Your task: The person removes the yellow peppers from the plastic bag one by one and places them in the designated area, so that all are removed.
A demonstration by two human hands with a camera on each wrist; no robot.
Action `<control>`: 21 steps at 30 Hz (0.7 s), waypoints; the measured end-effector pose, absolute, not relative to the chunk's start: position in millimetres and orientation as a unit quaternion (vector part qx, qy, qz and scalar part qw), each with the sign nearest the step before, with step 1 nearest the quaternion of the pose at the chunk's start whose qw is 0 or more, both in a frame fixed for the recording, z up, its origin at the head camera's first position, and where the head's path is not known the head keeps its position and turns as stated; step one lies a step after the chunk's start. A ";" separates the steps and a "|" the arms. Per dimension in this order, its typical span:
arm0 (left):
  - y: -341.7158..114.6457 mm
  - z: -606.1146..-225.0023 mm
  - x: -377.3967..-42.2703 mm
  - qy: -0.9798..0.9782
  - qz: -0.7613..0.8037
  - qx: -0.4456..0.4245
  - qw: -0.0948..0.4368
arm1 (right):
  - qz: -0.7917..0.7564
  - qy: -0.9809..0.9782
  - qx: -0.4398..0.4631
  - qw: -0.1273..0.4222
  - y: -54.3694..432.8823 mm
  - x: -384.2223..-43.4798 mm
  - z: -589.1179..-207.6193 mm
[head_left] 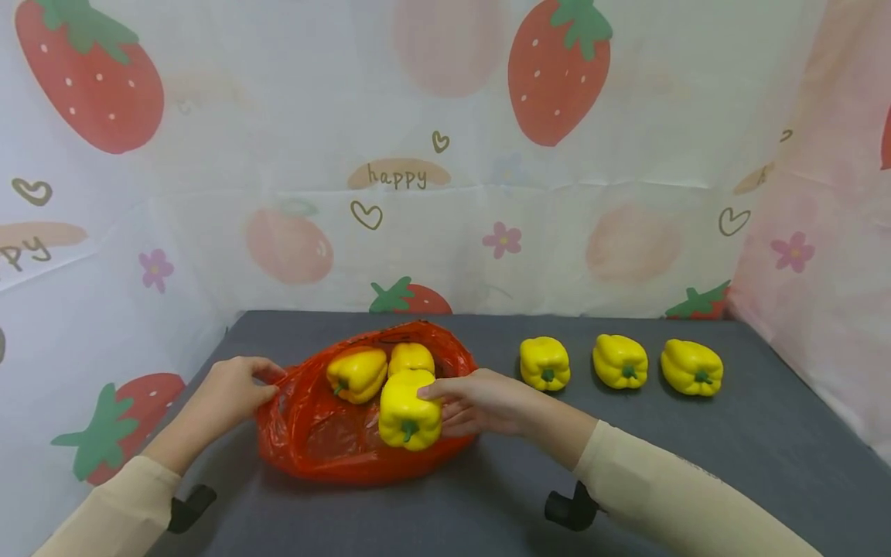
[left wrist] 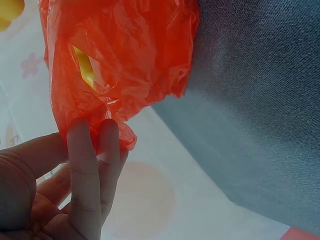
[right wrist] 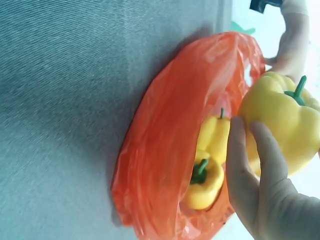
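Note:
A red plastic bag (head_left: 327,456) lies with its mouth spread on the dark table. Two yellow bell peppers, one on the left (head_left: 356,374) and one behind (head_left: 411,357), sit inside it. My left hand (head_left: 233,394) pinches the bag's left edge between thumb and fingers, seen close up in the left wrist view, where the red film (left wrist: 135,55) bunches at the fingertips. Over the bag's opening, my right hand (head_left: 480,402) grips another yellow bell pepper (head_left: 409,410), its green stem facing the head camera. In the right wrist view this pepper (right wrist: 285,125) shows above the bag.
Three more yellow bell peppers stand in a row at the back right: one nearest the bag (head_left: 544,362), a middle one (head_left: 619,361) and a right one (head_left: 691,367). A strawberry-printed cloth (head_left: 445,247) walls in the back and sides of the table (head_left: 731,449).

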State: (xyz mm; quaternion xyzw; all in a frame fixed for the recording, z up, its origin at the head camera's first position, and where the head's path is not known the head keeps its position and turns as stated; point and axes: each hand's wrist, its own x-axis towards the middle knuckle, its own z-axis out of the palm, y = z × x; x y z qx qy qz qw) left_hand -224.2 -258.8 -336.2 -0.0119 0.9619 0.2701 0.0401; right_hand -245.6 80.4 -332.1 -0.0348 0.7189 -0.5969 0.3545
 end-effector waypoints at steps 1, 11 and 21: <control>-259.0 -336.4 -224.3 0.961 0.272 -0.013 0.041 | -0.597 0.719 -0.035 0.354 83.1 -244.9 -332.0; -259.0 -336.3 -224.3 0.960 0.277 -0.011 0.041 | -0.591 0.725 -0.036 0.353 111.7 -241.7 -331.1; -262.4 -338.5 -224.6 0.961 0.273 -0.012 0.038 | -0.580 0.733 -0.039 0.354 137.2 -239.5 -328.3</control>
